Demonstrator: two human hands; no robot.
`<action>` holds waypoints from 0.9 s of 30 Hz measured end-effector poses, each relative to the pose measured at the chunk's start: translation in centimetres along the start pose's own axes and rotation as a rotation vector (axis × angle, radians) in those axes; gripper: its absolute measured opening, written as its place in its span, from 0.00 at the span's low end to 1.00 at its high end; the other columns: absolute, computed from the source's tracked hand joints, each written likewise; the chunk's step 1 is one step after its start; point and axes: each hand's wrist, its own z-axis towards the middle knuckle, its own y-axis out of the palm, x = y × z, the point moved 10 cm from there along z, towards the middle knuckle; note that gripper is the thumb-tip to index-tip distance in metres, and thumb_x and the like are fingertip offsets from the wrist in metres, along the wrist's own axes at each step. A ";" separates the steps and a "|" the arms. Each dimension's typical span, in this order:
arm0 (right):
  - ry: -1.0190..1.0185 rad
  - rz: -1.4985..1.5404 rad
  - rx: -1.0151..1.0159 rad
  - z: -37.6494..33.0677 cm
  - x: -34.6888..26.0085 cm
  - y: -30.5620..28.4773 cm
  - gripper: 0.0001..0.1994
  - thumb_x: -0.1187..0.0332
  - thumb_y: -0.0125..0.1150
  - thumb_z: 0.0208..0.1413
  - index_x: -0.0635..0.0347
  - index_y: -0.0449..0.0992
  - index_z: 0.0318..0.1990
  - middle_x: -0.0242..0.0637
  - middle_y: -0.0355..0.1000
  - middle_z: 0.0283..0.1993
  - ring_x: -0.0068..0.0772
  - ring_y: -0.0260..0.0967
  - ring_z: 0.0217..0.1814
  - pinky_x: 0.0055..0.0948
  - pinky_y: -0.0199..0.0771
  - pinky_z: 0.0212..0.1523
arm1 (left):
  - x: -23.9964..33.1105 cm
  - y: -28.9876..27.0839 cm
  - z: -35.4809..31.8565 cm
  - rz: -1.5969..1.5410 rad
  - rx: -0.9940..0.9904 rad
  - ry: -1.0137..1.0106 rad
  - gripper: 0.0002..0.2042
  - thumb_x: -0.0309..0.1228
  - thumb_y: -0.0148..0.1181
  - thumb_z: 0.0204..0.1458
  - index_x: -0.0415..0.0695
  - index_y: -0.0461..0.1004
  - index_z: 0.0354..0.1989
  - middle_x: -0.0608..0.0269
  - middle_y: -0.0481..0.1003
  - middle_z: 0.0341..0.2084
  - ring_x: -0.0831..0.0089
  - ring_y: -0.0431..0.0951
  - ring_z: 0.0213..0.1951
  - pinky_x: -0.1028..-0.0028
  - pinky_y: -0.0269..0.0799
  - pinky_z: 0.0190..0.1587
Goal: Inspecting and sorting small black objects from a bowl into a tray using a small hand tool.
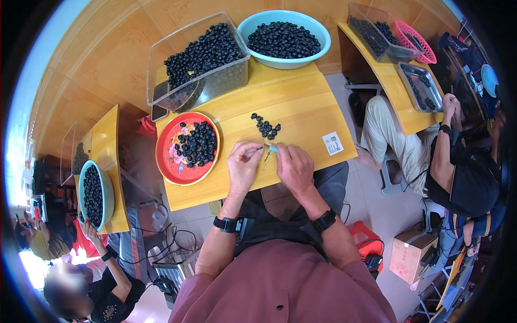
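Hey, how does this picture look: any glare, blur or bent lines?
Head view, middle: the bare left hand and bare right hand look fairly sharp over the well-lit yellow rectangular wooden table; head view, lower left: white glare burns out detail, and a person's head is smeared blurry; head view, top left: the brown wood-panelled wall bends in arcs.

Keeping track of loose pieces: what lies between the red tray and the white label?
In the head view, a scatter of dark round pieces, the left hand, the right hand with a small tool, and fine debris lie between them.
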 end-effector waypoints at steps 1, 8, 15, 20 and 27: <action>0.000 -0.001 0.000 -0.1 0.1 0.0 0.07 0.70 0.63 0.58 0.59 0.77 0.43 0.34 0.67 0.28 0.37 0.71 0.30 0.37 0.71 0.30 | 0.0 0.0 0.0 -0.001 0.000 0.000 0.08 0.15 0.69 0.55 0.34 0.80 0.42 0.65 0.74 0.44 0.84 0.77 0.40 0.83 0.74 0.42; -0.009 -0.003 -0.005 -0.1 0.1 0.0 0.08 0.69 0.63 0.57 0.59 0.77 0.42 0.34 0.66 0.27 0.37 0.70 0.30 0.38 0.70 0.30 | -1.7 -0.1 -0.2 0.041 0.016 -0.147 0.09 0.15 0.70 0.54 0.35 0.80 0.41 0.65 0.75 0.41 0.83 0.79 0.38 0.81 0.76 0.41; -0.058 0.036 0.008 -0.3 -0.2 0.0 0.08 0.69 0.64 0.56 0.59 0.77 0.42 0.35 0.66 0.27 0.38 0.71 0.29 0.38 0.70 0.29 | -0.1 0.0 -0.1 0.148 0.030 -0.007 0.09 0.16 0.70 0.53 0.35 0.81 0.41 0.62 0.77 0.40 0.78 0.81 0.38 0.79 0.78 0.42; -0.061 0.039 0.005 -0.3 -0.3 0.1 0.08 0.69 0.65 0.56 0.59 0.78 0.42 0.35 0.67 0.27 0.38 0.71 0.29 0.38 0.70 0.28 | -0.9 0.1 -0.1 0.108 0.003 -0.051 0.11 0.15 0.69 0.53 0.35 0.80 0.45 0.61 0.77 0.39 0.77 0.81 0.39 0.78 0.79 0.43; -0.057 0.029 -0.023 -0.3 -0.1 0.3 0.08 0.69 0.65 0.57 0.59 0.78 0.42 0.35 0.67 0.27 0.38 0.71 0.29 0.38 0.70 0.28 | -1.4 0.3 -0.2 0.086 -0.004 -0.114 0.13 0.15 0.68 0.54 0.36 0.79 0.47 0.63 0.78 0.38 0.79 0.80 0.38 0.78 0.78 0.44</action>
